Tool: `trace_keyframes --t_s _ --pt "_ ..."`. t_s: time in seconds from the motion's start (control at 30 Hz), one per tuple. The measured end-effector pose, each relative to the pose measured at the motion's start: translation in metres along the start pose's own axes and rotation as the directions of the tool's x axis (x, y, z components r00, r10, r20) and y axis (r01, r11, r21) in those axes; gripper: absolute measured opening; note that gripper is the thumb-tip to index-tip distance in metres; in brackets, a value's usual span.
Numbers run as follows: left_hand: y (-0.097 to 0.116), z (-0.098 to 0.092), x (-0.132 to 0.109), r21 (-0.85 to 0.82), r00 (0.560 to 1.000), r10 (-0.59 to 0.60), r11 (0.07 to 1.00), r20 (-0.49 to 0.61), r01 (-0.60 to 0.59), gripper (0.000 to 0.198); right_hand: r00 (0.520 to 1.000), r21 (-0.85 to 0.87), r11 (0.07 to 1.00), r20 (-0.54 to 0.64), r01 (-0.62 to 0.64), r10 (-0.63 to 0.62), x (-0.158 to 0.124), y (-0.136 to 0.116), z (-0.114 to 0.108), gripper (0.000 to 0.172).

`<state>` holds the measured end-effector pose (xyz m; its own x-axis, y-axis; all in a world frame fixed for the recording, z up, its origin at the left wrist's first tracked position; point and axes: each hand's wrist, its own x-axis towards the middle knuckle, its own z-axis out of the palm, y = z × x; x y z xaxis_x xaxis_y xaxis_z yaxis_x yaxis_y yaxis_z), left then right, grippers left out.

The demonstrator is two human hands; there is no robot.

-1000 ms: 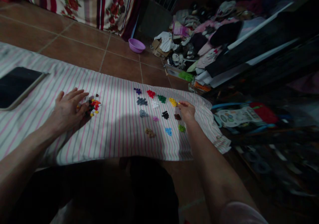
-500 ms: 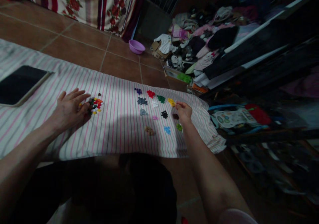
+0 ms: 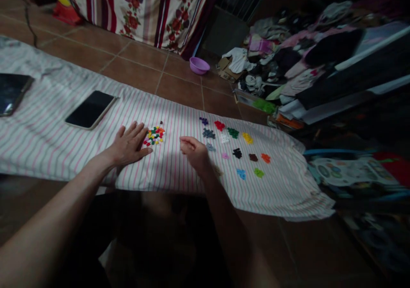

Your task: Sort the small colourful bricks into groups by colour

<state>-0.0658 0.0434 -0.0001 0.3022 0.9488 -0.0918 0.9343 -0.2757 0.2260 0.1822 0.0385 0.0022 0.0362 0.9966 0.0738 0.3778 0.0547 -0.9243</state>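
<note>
My left hand (image 3: 128, 145) lies flat and open on the striped cloth (image 3: 173, 168), fingers spread, beside a mixed heap of small coloured pieces (image 3: 156, 135). One dark brown piece (image 3: 161, 122) sits just apart from that heap. Between the heap and the sorted piles hovers my right hand (image 3: 194, 151), fingers curled together; anything in them is too small or hidden. To its right are single-colour piles, among them dark grey (image 3: 209, 133), red (image 3: 219, 125), green (image 3: 232, 132), yellow (image 3: 247, 138), black (image 3: 237, 153), orange (image 3: 265, 157) and light blue (image 3: 241, 174). My right wrist partly covers a tan pile (image 3: 218, 171).
A phone (image 3: 91, 109) lies left of my left hand, and another dark-screened device (image 3: 13, 92) is at the far left. Beyond the cloth, a purple basin (image 3: 199, 66) stands on the tiled floor. Heaped clothes (image 3: 288, 57) and a dark rack fill the right side.
My right hand has moved left from the yellow pile toward the mixed heap. My left hand has drawn off the heap and flattened beside it. The view has swung left.
</note>
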Motion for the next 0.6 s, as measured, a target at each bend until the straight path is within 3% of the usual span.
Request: trace_keyframes --t_s 0.1,0.2,0.6 --pt "-0.003 -0.001 0.000 -0.021 1.000 -0.012 1.000 0.003 0.012 0.075 0.995 -0.125 0.988 0.026 0.096 -0.093 -0.007 -0.002 0.032 0.023" --pt "-0.010 -0.001 0.001 -0.054 1.000 0.006 0.999 -0.005 -0.006 0.071 0.985 -0.280 0.945 0.021 0.170 -0.171 -0.009 -0.005 0.048 0.025" --pt "-0.019 -0.005 0.004 -0.050 0.990 0.130 0.990 -0.050 -0.132 0.053 0.954 -0.393 0.872 0.062 0.292 -0.292 0.010 -0.011 0.067 0.035"
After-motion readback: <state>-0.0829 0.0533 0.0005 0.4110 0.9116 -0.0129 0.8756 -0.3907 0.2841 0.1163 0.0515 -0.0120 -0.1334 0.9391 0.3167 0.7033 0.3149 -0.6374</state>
